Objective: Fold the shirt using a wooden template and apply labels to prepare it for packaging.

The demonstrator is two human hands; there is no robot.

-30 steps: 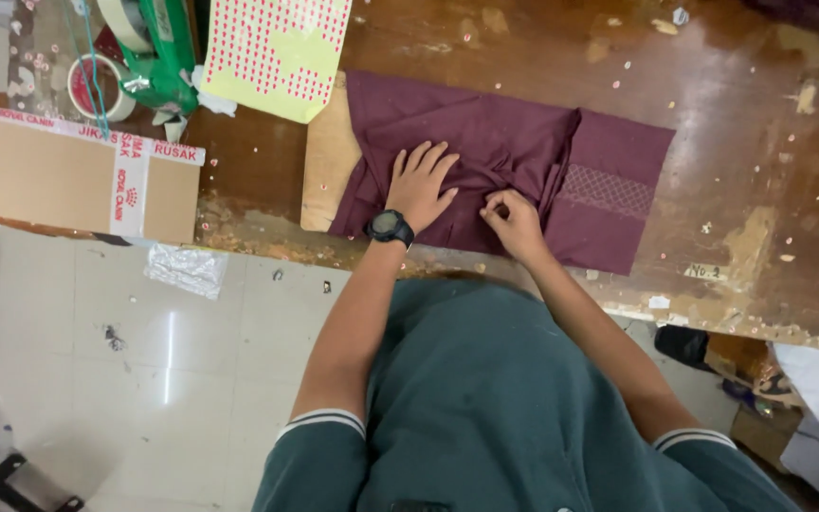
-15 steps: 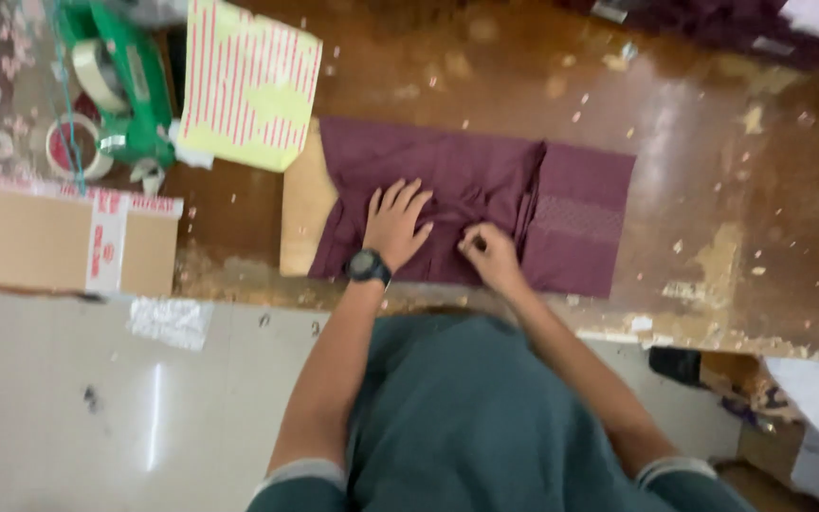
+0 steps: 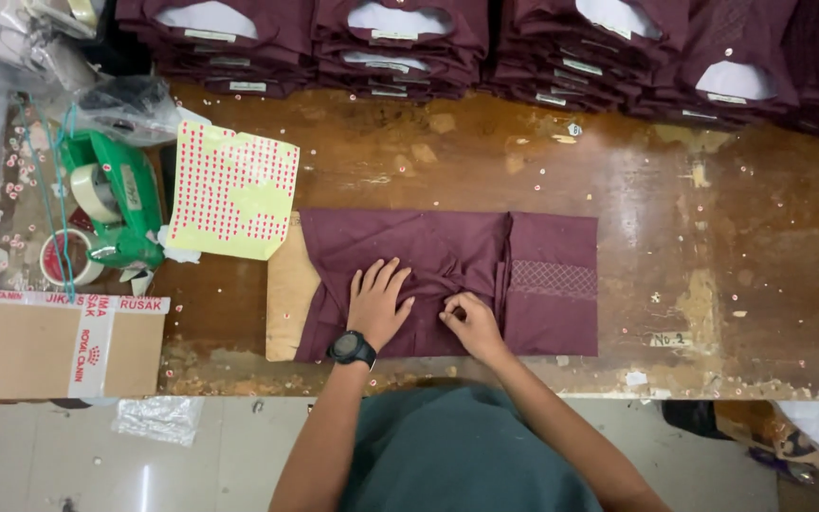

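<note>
A folded maroon shirt [image 3: 447, 251] lies on the worn wooden table [image 3: 732, 237], partly over a tan cardboard folding board [image 3: 288, 299]. My left hand [image 3: 378, 301], with a black watch on its wrist, presses flat on the near part of the shirt, fingers spread. My right hand [image 3: 467, 320] pinches a fold of the maroon fabric near the shirt's middle, just left of its patterned band.
Stacks of folded maroon shirts [image 3: 523, 47] line the table's far edge. A yellow sheet of red dot stickers [image 3: 231, 190], a green tape dispenser [image 3: 111, 194] and a tape roll [image 3: 63, 258] sit at left. A cardboard box [image 3: 49, 346] stands at the near left corner.
The view has tilted up, bringing the far stacks of shirts into sight. Both hands stay on the shirt in much the same places.
</note>
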